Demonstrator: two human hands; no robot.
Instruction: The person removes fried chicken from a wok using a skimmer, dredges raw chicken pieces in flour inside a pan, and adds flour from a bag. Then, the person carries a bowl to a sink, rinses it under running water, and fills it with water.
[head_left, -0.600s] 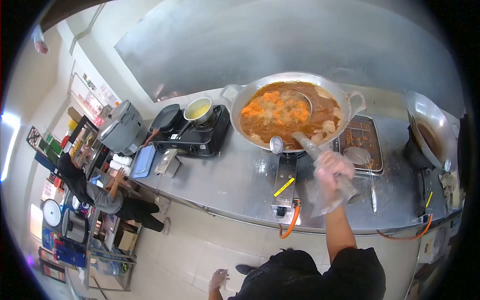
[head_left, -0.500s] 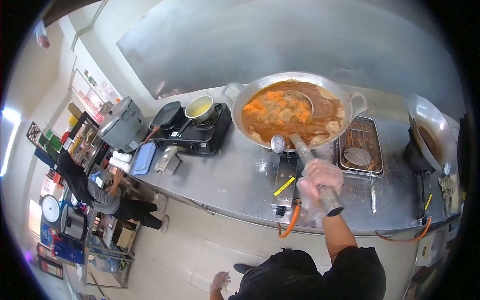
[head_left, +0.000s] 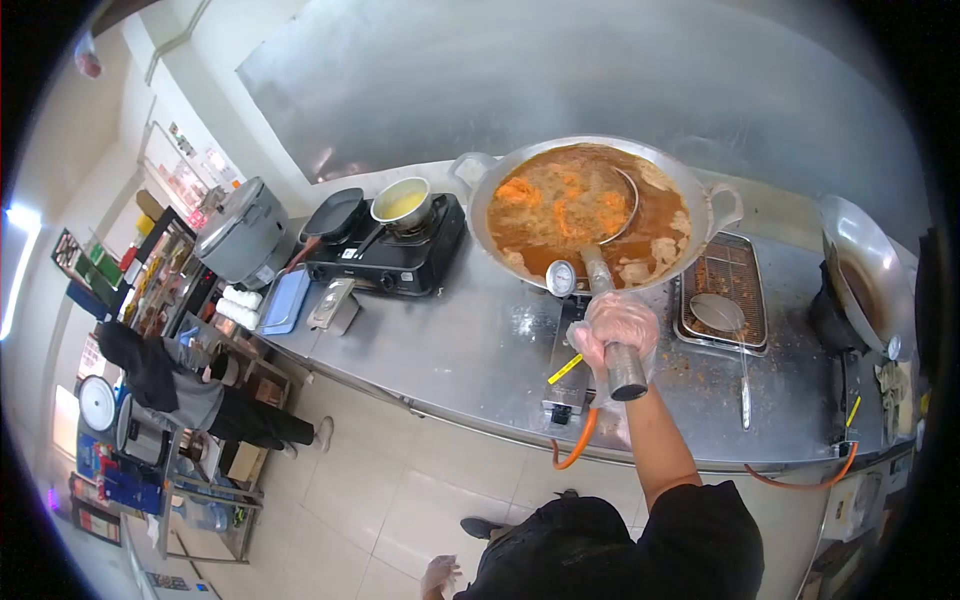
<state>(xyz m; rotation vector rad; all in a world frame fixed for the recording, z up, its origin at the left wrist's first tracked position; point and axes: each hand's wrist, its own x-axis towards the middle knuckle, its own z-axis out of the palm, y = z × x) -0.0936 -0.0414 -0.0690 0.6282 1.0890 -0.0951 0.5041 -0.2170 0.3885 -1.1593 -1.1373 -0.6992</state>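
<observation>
My right hand (head_left: 620, 328), in a clear plastic glove, is closed round the thick metal handle of a large round skimmer (head_left: 597, 270). The skimmer's head lies mostly under the bubbling brown oil, its curved rim (head_left: 634, 200) showing at the right. Orange pieces of food (head_left: 520, 192) float over and around it in the wide two-handled wok (head_left: 482, 235). Pale, foamy pieces sit along the wok's right side. A dial thermometer (head_left: 560, 277) stands at the near rim. Low beside my body hangs my left hand (head_left: 440, 577), also gloved, fingers loosely apart and holding nothing.
Right of the wok, a wire-rack tray (head_left: 748, 290) bears a small strainer (head_left: 718, 313). A second wok (head_left: 880, 250) stands farther right. To the left are a black stove (head_left: 405, 262) with a pan and pot, a metal container (head_left: 336, 308) and a co-worker (head_left: 190, 400).
My right hand has moved forward and slightly left with the skimmer handle. The skimmer's rim and the orange pieces have shifted in the oil. The co-worker has leaned toward the shelves.
</observation>
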